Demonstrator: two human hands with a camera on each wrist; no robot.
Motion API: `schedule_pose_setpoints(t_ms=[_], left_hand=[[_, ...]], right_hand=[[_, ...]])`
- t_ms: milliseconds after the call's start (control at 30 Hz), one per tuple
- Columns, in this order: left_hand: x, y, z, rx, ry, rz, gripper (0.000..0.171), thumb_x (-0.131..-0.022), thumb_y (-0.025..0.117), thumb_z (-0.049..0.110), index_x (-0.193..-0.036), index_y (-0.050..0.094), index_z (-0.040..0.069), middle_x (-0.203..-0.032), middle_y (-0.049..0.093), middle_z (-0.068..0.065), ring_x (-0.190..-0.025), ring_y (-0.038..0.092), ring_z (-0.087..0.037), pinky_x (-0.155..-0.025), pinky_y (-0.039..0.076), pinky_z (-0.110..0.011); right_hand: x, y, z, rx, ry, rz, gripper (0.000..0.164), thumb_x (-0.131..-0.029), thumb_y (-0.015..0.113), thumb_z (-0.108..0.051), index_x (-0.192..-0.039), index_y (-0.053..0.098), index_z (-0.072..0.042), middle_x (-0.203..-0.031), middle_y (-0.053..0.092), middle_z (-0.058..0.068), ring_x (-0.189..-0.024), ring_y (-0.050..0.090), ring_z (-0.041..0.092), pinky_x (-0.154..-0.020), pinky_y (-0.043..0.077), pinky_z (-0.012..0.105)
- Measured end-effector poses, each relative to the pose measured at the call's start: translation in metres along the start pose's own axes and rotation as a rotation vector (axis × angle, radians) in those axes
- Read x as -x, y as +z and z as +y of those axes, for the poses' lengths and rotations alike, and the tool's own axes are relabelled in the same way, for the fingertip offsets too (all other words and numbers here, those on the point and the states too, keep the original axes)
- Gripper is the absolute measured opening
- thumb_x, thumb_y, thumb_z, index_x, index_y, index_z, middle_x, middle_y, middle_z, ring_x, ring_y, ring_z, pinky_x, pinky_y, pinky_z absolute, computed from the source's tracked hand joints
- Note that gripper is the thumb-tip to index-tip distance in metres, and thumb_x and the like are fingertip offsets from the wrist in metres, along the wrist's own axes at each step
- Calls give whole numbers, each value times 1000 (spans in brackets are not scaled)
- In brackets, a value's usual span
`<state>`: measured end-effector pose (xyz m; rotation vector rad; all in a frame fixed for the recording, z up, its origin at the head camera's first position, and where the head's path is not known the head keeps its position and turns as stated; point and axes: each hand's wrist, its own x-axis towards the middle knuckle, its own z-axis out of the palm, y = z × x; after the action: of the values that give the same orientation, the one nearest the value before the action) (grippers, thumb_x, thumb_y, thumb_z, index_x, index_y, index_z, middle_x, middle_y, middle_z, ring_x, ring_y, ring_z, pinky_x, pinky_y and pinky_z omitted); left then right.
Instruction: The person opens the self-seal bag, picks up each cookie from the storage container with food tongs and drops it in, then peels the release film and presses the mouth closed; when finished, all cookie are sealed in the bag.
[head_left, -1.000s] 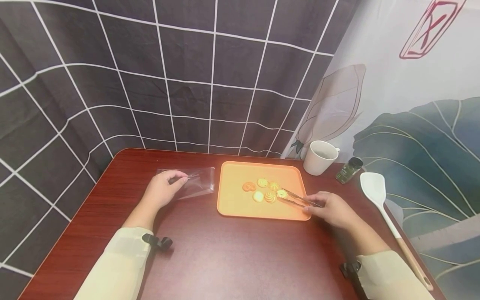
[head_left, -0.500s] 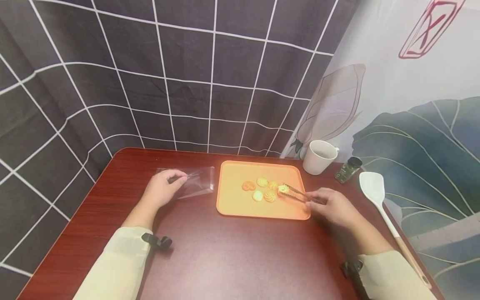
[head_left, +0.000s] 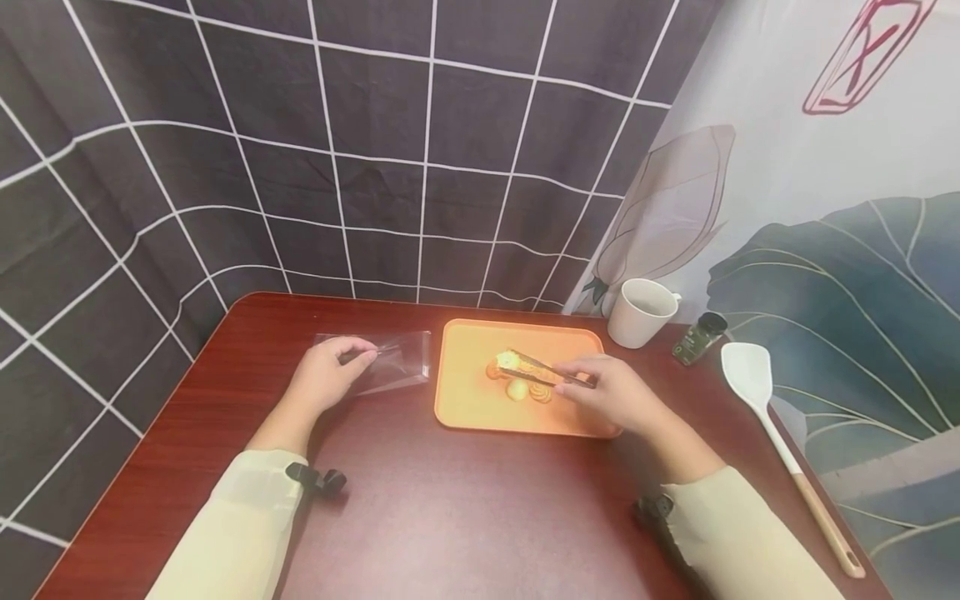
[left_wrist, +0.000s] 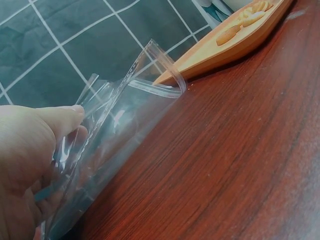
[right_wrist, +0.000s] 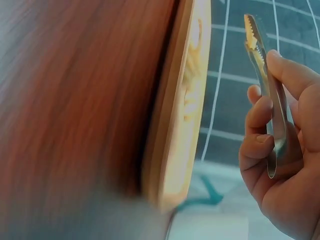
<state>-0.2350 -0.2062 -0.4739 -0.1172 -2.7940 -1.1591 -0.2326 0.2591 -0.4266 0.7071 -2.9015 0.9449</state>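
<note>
hands, left and right, both pinching (arms apart)

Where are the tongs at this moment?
In the head view, the tongs are right of centre, above the orange tray, held in the right hand with a cookie between their tips.

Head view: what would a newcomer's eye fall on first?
Probably the orange tray, on the far part of the table, with cookies on it. Over it, the right grip holds tongs pinching another cookie. Left of the tray, the left grip holds a clear bag.
</note>
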Motion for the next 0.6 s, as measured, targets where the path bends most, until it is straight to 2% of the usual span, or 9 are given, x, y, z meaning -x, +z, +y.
schedule_pose_setpoints(t_ms=[133,233,500,600], left_hand=[[0,0,0,1,-1,0,26,-105,68,36,-122,78,19,-132,77,-10,-128,69,-35,-112,51,-59],[-1,0,1,4,-3,1,26,-105,68,36,-121,78,19,-132,77,-10,-129,69,-35,-113,50,-59],[-2,1,0,0,5,6,25,-105,68,36,-121,78,19,-131,77,-10,-129,68,-35,-113,50,-59],[-2,1,-1,-3,7,9,25,-105,68,35,-121,78,18,-130,78,-10,-128,69,-35,-113,50,-58]], right_hand=[[-18,14,-14,-49,-24,-42,35,-94,84,-27,-127,79,-16,-113,81,7,-80,62,9,-73,54,25],[-30,24,-25,-85,-2,-77,37,-94,84,-29,-128,79,-16,-113,80,5,-74,62,8,-70,54,25],[-66,45,-47,-76,-4,-139,34,-95,83,-32,-127,80,-22,-109,79,-1,-63,57,11,-60,52,29],[-77,53,-53,-74,-2,-167,34,-95,83,-32,-128,79,-21,-114,78,0,-64,57,12,-63,53,30]])
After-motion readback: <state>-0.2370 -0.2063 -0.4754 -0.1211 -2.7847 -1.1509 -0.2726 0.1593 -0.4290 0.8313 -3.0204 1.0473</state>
